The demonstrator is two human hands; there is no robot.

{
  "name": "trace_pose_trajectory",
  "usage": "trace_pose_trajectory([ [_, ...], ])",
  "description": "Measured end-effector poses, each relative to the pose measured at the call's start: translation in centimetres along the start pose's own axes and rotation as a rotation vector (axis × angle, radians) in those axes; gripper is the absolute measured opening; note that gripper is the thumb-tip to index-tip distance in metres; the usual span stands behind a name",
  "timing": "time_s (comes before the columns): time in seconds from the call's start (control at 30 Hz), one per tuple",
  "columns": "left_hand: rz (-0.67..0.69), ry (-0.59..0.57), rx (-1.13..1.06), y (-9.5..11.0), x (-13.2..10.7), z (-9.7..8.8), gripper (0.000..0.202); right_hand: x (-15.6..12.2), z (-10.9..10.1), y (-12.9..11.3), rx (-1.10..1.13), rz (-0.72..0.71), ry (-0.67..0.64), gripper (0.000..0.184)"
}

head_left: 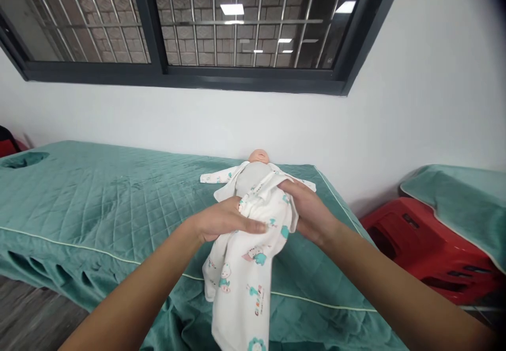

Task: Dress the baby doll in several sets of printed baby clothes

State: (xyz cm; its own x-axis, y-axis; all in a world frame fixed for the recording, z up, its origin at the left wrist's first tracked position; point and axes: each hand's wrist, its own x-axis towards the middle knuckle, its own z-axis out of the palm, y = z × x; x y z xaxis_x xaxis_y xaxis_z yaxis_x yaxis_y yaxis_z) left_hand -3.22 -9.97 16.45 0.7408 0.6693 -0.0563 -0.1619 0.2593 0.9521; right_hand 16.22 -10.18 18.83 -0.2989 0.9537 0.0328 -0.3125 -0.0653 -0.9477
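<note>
Teal bed (98, 193), clothed doll (253, 177) between hands (225, 219) (312, 211)

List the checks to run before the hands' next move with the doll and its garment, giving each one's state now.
1. Is the doll face up on the bed? ok.
2. Is the left hand on the white garment? ok.
3. Does the right hand grip it? ok.
4. Is the garment lying flat? not ok, its lower part hangs loose.
5. Is the sleeve spread out on the bed? ok.
6. Are the doll's legs free? cannot tell, hidden by cloth.
</note>
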Motion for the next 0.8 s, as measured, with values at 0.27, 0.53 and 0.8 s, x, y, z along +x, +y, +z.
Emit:
trace_pose_trajectory([
  [0.27, 0.182, 0.247, -0.234, -1.2, 1.8, -0.8, 0.030, -1.7, -0.4, 1.7, -0.295, 0.275, -0.289, 0.037],
  [0.53, -0.021, 0.002, -0.051, -2.4, 0.9, -0.5, 0.047, -0.9, -0.6, 0.8, 0.017, -0.016, 0.035, 0.036],
  [0.8, 0.037, 0.297, -0.007, -3.9, 2.8, 0.1, 0.035, -4.2, -3.3, 4.8, -0.024, 0.186, 0.017, 0.047],
])
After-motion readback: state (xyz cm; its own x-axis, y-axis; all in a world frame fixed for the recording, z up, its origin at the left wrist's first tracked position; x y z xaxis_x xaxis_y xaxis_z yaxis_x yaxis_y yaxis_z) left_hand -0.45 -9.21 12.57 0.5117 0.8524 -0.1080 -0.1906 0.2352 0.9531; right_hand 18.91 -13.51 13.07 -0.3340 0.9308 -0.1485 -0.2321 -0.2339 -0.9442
